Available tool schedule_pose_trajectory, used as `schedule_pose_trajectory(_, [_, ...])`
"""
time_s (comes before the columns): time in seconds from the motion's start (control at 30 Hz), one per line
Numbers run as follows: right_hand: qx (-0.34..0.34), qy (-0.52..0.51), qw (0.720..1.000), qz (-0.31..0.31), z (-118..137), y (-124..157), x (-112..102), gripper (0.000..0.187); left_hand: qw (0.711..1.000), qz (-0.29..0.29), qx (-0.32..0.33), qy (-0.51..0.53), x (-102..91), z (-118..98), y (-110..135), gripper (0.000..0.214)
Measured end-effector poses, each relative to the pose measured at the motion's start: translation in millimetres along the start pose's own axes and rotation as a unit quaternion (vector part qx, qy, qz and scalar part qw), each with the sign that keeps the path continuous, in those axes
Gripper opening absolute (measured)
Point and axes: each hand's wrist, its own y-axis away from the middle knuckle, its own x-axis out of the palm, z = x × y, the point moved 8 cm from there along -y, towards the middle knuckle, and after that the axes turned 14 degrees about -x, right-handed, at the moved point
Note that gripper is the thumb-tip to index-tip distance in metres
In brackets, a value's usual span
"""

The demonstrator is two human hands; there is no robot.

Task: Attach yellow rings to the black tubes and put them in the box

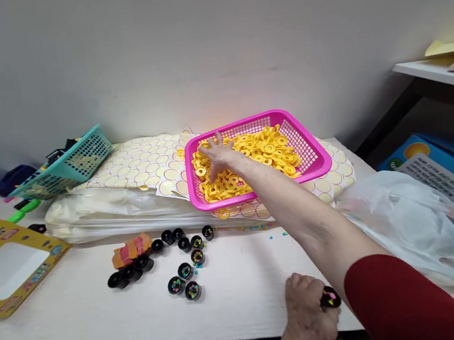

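Note:
My right hand (219, 155), its arm stretched across from the right in a red sleeve, is over the left part of a pink basket (316, 164). The fingers are spread, at or just above a heap of yellow ring-shaped plastic pieces (264, 149); whether they touch any is unclear. Near the front edge of the table, my left hand (307, 312) is closed around a small black cup (330, 297) with pink and yellow bits in it. Several similar black cups (193, 290) stand left of centre, some holding small coloured balls.
Orange-and-red wrapped pieces (132, 250) lie by the cups. Beneath the pink basket are sheets of round stickers (143, 160). A teal basket (84, 155) and yellow printed card (9, 265) stand left; a clear plastic bag (407, 222) lies right. Loose balls dot the white table (239, 300).

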Motion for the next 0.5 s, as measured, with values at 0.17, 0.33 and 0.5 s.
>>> schedule_pose_trajectory(0.17, [0.048, 0.027, 0.998, 0.028, -30.6, 10.7, 16.8, 0.104, 0.999, -0.031, 0.003, -0.015, -5.2, -3.0, 0.5, 0.018])
schedule_pose_trajectory(0.33, [0.068, 0.042, 0.996, 0.028, -37.9, 4.1, 17.3, 0.091, 1.0, -0.016, -0.013, -0.02, -10.6, -7.0, 0.6, 0.008])
schedule_pose_trajectory(0.5, [0.073, 0.039, 0.996, 0.035, -38.4, 14.1, 21.3, 0.085, 1.0, -0.003, -0.022, -0.012, -15.0, -10.0, 0.3, 0.005])
